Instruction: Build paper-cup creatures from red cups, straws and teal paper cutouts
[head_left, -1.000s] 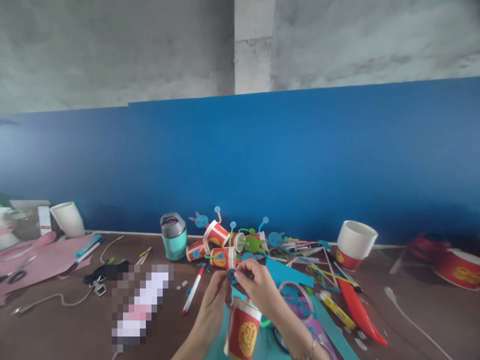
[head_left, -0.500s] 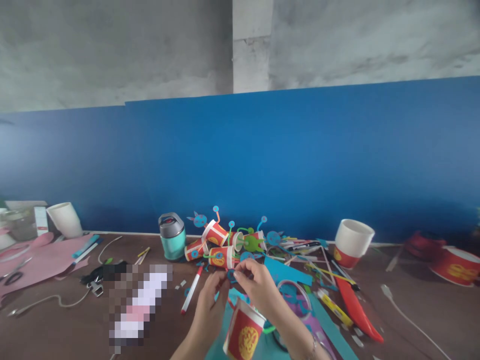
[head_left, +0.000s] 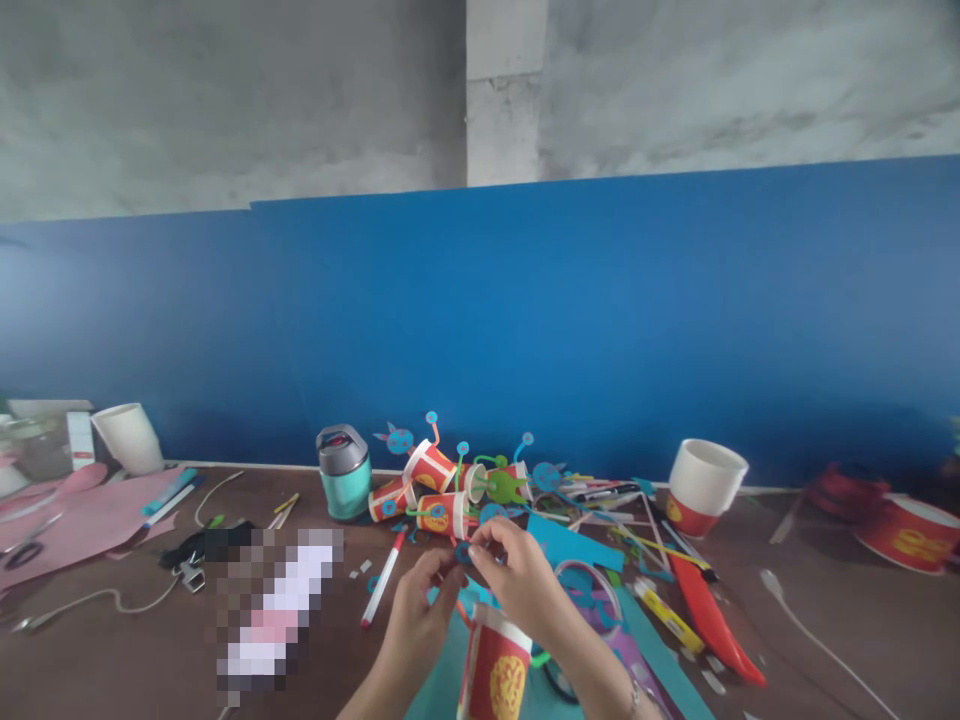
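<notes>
My right hand (head_left: 517, 575) pinches a small blue paper disc (head_left: 463, 552) between thumb and fingertips. My left hand (head_left: 426, 605) is closed just beside it, its thumb and fingers pressed together at the end of an orange straw (head_left: 464, 612). That straw runs down to a red-and-white paper cup (head_left: 495, 668) with a gold print, tilted below my hands. A green straw piece (head_left: 540, 659) sticks out at the cup's right side. Teal paper (head_left: 442, 680) lies underneath. The exact contact between disc and straw is hidden by my fingers.
Several decorated paper cups (head_left: 442, 514) are piled beyond my hands, beside a teal flask (head_left: 346, 478). A red-capped marker (head_left: 384, 578) lies left. To the right are a tape roll (head_left: 616, 610), a yellow tube (head_left: 670, 616), a red item (head_left: 709, 610) and stacked white cups (head_left: 705, 475).
The cup below my hands has swung slightly right and stands less tilted. My left fingertips have shifted a little; my right hand stays at the disc.
</notes>
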